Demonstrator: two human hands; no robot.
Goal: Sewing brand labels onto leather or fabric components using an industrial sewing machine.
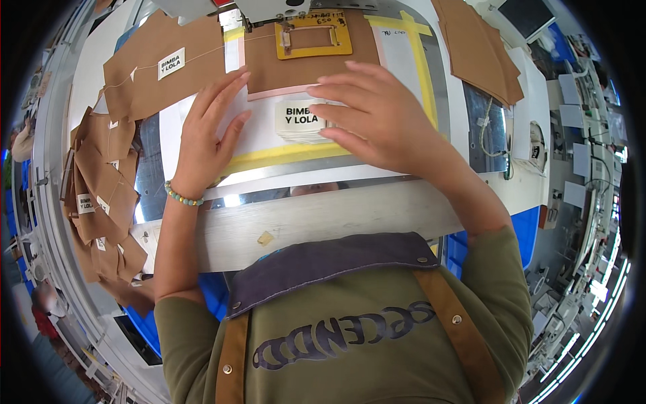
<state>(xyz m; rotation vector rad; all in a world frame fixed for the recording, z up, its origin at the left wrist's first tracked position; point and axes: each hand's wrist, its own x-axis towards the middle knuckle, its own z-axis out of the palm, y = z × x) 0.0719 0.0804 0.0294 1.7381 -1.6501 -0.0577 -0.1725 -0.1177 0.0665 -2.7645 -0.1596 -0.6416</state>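
Note:
My left hand (210,131), with a beaded bracelet at its wrist, is open, fingers stretched toward the left edge of a brown fabric piece (266,69). My right hand (380,118) is open too, fingers spread over the right side of a stack of white printed labels (296,124). Whether its fingertips touch the labels cannot be made out. On the brown piece lies a yellow rectangular template (314,51) with a cut-out window. Another brown piece (145,84), bearing a sewn white label (171,64), lies to the left, joined by a loose thread.
A sewing machine head (279,9) stands at the far side. Labelled brown pieces (101,161) hang in a heap over the left edge; more brown pieces (479,50) are stacked far right. Yellow tape (296,153) borders the white work surface. Blue bins (525,236) stand below.

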